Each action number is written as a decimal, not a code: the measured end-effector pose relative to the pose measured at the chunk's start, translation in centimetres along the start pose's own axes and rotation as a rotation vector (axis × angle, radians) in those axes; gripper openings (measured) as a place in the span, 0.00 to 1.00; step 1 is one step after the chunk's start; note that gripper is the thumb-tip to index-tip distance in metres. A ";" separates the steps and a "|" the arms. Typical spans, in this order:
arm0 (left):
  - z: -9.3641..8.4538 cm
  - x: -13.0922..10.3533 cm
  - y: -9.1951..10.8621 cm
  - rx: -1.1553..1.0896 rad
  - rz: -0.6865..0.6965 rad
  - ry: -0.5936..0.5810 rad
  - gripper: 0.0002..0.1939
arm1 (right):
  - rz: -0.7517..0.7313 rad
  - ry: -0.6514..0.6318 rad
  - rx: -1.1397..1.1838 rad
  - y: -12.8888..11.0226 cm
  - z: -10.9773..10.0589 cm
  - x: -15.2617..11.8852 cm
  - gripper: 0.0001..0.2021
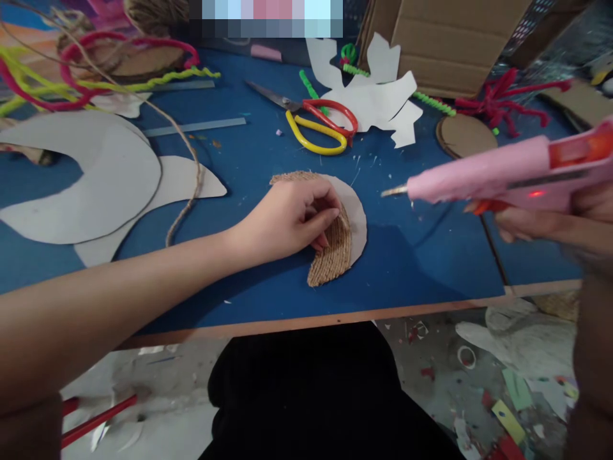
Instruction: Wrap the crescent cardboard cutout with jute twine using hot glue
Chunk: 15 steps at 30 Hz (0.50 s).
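My left hand (299,214) rests over a crescent-shaped white card piece (358,217), its thumb and forefinger pinched together. Whatever may be between those fingertips is hidden. Rows of brown twine (331,263) cover the card's inner part, while its outer right rim shows bare white. At the right, my right hand (531,220) grips a pink hot glue gun (483,169), fingers by the orange trigger. The gun's metal nozzle points left, raised apart from the card, and a small red light glows on its side.
Scissors (320,124) with red and yellow handles lie beyond the card. White crescent cutouts (119,172) and a loose twine strand (191,195) are left. Pipe cleaners (507,102), white paper scraps (373,102), glue sticks (196,126) and a cardboard box (445,45) stand farther back.
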<state>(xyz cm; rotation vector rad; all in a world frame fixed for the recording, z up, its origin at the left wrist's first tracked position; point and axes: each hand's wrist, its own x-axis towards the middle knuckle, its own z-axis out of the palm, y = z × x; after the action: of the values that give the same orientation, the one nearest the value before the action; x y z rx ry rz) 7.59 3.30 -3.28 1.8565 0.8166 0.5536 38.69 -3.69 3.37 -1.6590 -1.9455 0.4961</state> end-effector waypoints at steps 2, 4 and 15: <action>0.0 -0.2 0.1 0.044 0.048 0.004 0.04 | 0.031 -0.024 0.175 1.4 1.7 0.5 0.16; 0.1 -0.6 0.4 0.163 0.126 0.025 0.04 | 0.116 0.003 0.106 2.5 3.2 0.9 0.15; 1.3 -2.7 1.6 0.567 0.434 -0.053 0.08 | -0.143 0.418 -0.202 2.5 3.9 -1.2 0.20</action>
<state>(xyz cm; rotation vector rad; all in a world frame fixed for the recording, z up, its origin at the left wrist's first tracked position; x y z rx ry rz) 7.15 0.06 -2.33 2.5910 0.5643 0.5724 38.42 -4.21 -1.39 -1.5726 -1.8221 -0.1018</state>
